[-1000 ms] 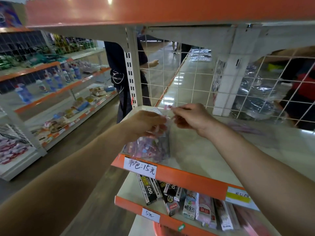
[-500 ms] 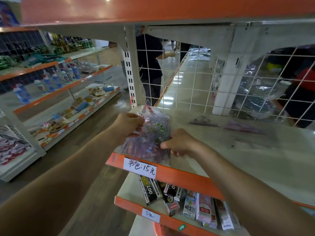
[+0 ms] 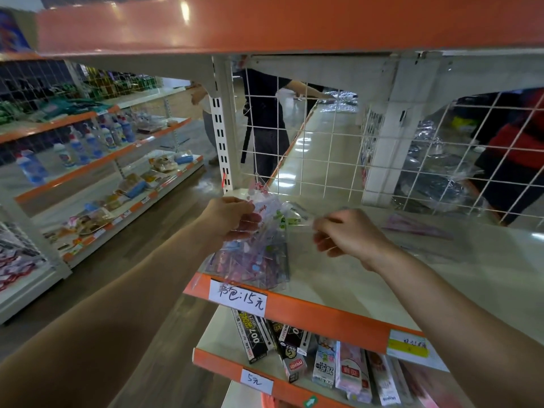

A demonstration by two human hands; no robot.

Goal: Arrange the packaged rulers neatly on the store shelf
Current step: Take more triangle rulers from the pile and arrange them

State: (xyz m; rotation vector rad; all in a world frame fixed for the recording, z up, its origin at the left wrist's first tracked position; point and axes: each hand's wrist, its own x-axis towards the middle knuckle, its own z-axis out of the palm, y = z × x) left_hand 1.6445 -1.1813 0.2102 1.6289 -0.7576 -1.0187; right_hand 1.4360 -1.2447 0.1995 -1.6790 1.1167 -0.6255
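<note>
A bundle of clear plastic packaged rulers [image 3: 253, 254] with pink and blue prints stands at the left front corner of the white store shelf [image 3: 368, 278]. My left hand [image 3: 232, 216] grips the upper left part of the bundle. My right hand [image 3: 347, 234] pinches a clear packet edge to the right of the bundle's top. Another pinkish ruler packet [image 3: 418, 225] lies flat further back on the shelf, to the right.
A white wire grid [image 3: 323, 148] backs the shelf, and the orange shelf above [image 3: 294, 22] hangs low. Below, a lower shelf holds boxed stationery [image 3: 323, 354]. An aisle with stocked shelves [image 3: 88, 172] lies left. A person in dark clothes [image 3: 265, 119] stands behind the grid.
My right hand moved from the bundle's lower right side up and right, now pinching a clear packet edge. My left hand shifted onto the bundle's upper part. The person behind moved right.
</note>
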